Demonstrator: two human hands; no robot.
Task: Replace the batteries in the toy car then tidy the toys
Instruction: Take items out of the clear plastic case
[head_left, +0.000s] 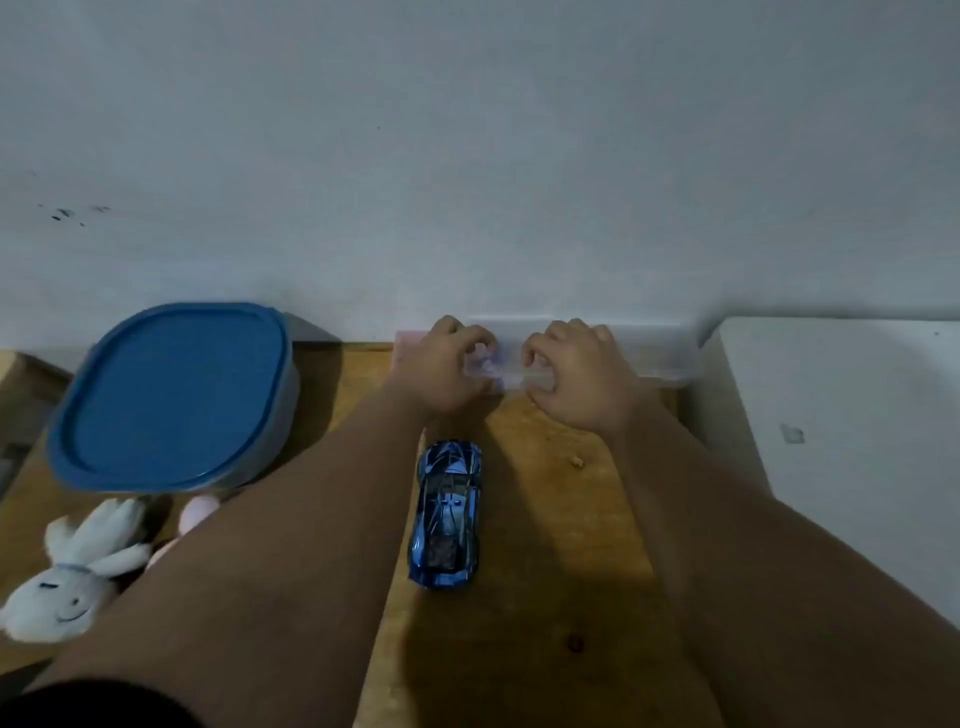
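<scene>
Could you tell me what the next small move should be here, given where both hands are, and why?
Probably draw the clear plastic box away from the wall toward the person. The left hand and right hand both rest curled on its near edge, while the blue toy car lies untouched on the wooden table between the forearms. What the box holds cannot be made out.

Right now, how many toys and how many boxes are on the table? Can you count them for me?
Toy cars: 1, the blue toy car between the arms.
Plush toys: 1 for sure, the white bunny; something pink beside it is mostly hidden.
Boxes: 2, the blue-lidded container and the clear plastic box that the left hand and right hand are on.
Total: 4
</scene>
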